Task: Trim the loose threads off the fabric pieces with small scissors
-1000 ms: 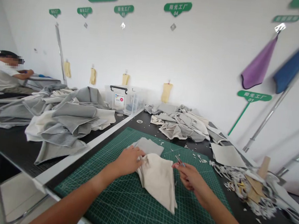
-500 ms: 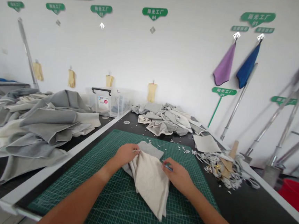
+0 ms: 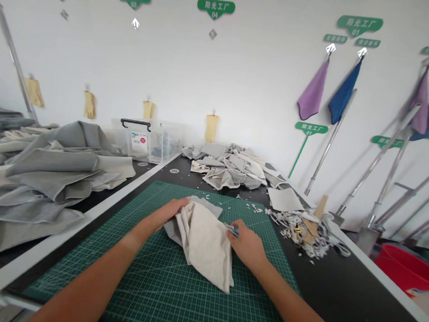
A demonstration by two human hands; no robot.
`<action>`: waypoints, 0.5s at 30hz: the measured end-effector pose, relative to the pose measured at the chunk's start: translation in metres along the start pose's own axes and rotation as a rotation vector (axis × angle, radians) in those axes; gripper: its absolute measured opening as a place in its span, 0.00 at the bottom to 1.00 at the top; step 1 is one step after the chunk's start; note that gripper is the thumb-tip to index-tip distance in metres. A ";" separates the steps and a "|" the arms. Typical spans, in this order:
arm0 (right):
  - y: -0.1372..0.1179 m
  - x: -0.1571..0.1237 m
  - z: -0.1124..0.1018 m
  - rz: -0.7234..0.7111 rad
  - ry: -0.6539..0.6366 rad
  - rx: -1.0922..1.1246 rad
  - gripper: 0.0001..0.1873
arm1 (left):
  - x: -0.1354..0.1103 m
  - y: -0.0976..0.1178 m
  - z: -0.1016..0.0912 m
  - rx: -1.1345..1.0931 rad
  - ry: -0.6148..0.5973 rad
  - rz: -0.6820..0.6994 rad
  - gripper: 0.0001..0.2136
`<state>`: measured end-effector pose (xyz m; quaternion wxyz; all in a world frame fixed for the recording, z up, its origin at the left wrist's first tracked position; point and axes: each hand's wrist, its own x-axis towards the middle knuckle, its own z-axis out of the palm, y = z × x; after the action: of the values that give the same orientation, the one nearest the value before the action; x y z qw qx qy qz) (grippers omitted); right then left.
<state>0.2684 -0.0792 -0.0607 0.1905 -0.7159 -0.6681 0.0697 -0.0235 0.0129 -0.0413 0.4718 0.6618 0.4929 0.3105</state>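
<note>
My left hand (image 3: 174, 211) is closed on the upper left edge of a cream and grey cloth (image 3: 209, 245), its fingertips partly hidden behind the fabric. The cloth is folded over, cream face up, and its lower corner hangs toward me above the green cutting mat (image 3: 133, 274). At the cloth's upper right edge, my right hand (image 3: 248, 244) grips what look like small blue-handled scissors (image 3: 234, 230). Their short metal tip touches or nearly touches the fabric. A grey part of the cloth (image 3: 210, 208) shows behind the cream one.
Grey and cream cloths are heaped on the left (image 3: 63, 168) and at the back (image 3: 232, 165). Beside the mat on the right lies a pile of cut scraps (image 3: 305, 234) with a flat square cloth (image 3: 284, 199). A clear plastic box (image 3: 139, 142) and a red bucket (image 3: 407, 270) stand farther off.
The view has swung a little to the right. My left fingers have shifted along the cloth's upper edge and now reach behind it. My right hand still holds the scissors at the right edge.
</note>
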 end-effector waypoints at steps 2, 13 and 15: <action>0.002 0.001 -0.001 -0.001 -0.007 -0.003 0.12 | 0.007 -0.008 -0.003 0.164 0.098 0.006 0.28; 0.002 0.002 -0.006 0.025 -0.024 0.014 0.12 | 0.019 -0.028 -0.019 0.802 0.203 -0.049 0.14; 0.002 0.002 -0.006 0.030 -0.026 0.010 0.12 | 0.020 -0.028 -0.022 0.810 0.223 -0.060 0.13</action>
<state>0.2726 -0.0780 -0.0559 0.1845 -0.7238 -0.6594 0.0850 -0.0467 0.0413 -0.0607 0.1264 0.7415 0.6423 0.1474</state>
